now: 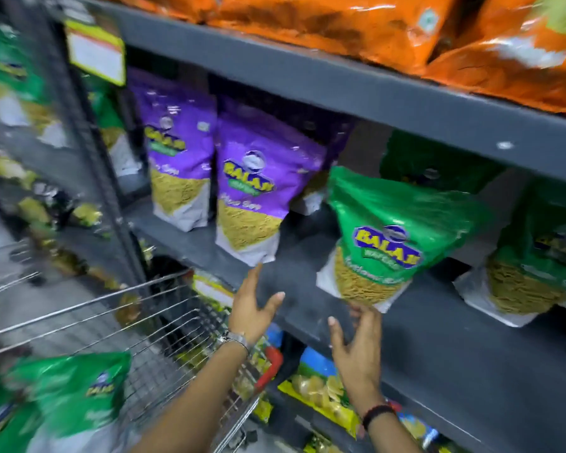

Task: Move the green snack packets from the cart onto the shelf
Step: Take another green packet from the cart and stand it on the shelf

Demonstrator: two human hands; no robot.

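A green snack packet point(389, 237) stands tilted on the grey shelf point(307, 308), leaning left. My right hand point(356, 348) is just below its bottom edge, fingers spread; whether the fingertips touch it I cannot tell. My left hand point(254, 308) hovers open over the shelf's front edge, empty, with a watch on the wrist. More green packets point(76, 397) lie in the wire cart point(164, 325) at the lower left. Other green packets point(530, 263) stand on the shelf to the right and behind.
Two purple packets point(255, 188) stand on the same shelf to the left. Orange packets point(373, 31) fill the shelf above. Yellow and blue packets point(321, 397) sit on the shelf below. A yellow price tag point(95, 50) hangs on the upright post.
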